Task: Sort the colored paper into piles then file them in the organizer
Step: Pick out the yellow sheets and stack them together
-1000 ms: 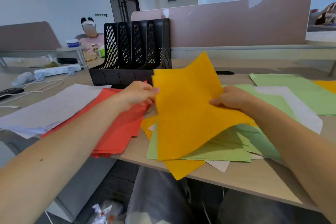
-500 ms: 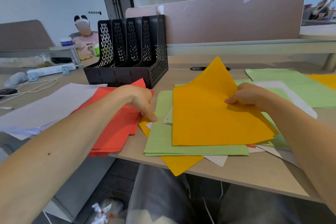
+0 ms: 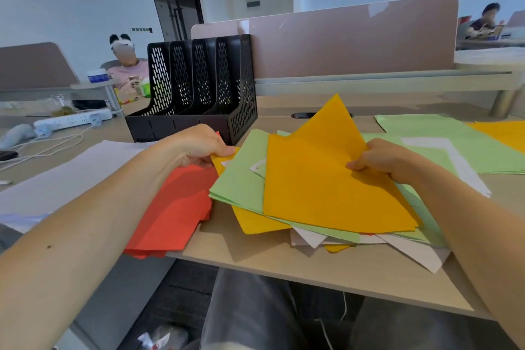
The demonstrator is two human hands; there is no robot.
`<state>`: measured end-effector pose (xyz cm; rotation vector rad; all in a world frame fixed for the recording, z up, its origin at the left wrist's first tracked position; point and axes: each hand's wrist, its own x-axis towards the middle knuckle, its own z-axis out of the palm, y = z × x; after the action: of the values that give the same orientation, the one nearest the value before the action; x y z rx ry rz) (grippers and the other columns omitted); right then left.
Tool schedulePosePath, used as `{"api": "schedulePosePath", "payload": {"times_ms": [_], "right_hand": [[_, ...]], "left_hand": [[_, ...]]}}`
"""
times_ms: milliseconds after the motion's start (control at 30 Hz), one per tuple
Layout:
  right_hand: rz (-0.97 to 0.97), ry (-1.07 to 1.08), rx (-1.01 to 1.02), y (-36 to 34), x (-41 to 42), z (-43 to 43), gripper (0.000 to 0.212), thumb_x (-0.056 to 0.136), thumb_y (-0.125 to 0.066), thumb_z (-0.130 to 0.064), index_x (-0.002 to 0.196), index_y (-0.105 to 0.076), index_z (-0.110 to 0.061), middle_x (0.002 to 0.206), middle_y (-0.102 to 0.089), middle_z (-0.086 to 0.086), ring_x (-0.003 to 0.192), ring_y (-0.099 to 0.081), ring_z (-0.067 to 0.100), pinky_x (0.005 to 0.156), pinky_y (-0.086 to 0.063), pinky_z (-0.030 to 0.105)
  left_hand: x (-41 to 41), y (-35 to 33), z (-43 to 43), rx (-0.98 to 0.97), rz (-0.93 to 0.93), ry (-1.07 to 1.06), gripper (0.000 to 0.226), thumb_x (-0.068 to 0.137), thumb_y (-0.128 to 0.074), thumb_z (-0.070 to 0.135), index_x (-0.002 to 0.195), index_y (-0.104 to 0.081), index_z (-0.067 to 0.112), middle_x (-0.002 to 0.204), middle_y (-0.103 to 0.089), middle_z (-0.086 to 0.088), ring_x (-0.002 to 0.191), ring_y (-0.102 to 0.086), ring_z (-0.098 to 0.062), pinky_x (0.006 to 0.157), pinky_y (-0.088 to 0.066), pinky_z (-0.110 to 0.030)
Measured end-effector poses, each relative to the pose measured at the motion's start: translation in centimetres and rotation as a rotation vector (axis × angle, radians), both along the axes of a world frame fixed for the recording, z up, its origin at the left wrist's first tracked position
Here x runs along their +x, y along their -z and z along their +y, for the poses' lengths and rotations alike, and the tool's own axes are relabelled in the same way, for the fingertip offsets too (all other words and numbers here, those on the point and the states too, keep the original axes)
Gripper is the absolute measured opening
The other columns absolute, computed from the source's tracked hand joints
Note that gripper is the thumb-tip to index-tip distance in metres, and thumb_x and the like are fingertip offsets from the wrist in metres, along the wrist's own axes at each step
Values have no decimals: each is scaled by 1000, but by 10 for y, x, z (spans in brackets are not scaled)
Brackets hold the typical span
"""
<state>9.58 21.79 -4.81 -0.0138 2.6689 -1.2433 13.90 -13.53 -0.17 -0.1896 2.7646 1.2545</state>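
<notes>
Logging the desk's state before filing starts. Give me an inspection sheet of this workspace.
Surface: wooden desk, mostly under paper.
Job's things: black organizer, no paper seen inside; white pile and red pile at left; green pile and orange pile at far right; mixed pile in the middle.
Clutter: power strip at far left.
Hands: left hand pinches the lower orange sheet at its corner; right hand grips the top orange sheet, tilted above the mixed pile.
Cables: white cords by the power strip.
Surroundings: pink divider behind; seated person beyond.
</notes>
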Motion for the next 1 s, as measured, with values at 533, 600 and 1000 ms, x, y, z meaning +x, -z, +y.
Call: {"api": "schedulePosePath", "payload": {"times_ms": [533,600,1000], "right_hand": [[-30,-6,-107,-2,3,0,28,87,-71,-11,107,-56,2,91,-65,21,71,-65,26,59,-53,32],[-50,-8,-95,0,2,1,26,87,-71,-11,105,-56,1,89,-65,19,68,-65,25,56,-52,29],[-128,-22,-245,-9,3,-4,29,91,-63,-9,119,-59,-1,106,-69,19,79,-69,30,65,-56,36]], "left_hand": [[-5,24,8,291,158,-284,27,82,-76,3,102,-67,-12,98,-71,-26,83,-70,-34,78,-58,-52],[-6,11,4,247,301,-363,13,85,-76,10,85,-66,0,86,-70,-17,78,-68,-30,74,-57,-43],[20,-48,36,-402,1264,-160,21,97,-52,22,82,-63,12,64,-57,0,56,-51,-16,61,-40,-23]]}}
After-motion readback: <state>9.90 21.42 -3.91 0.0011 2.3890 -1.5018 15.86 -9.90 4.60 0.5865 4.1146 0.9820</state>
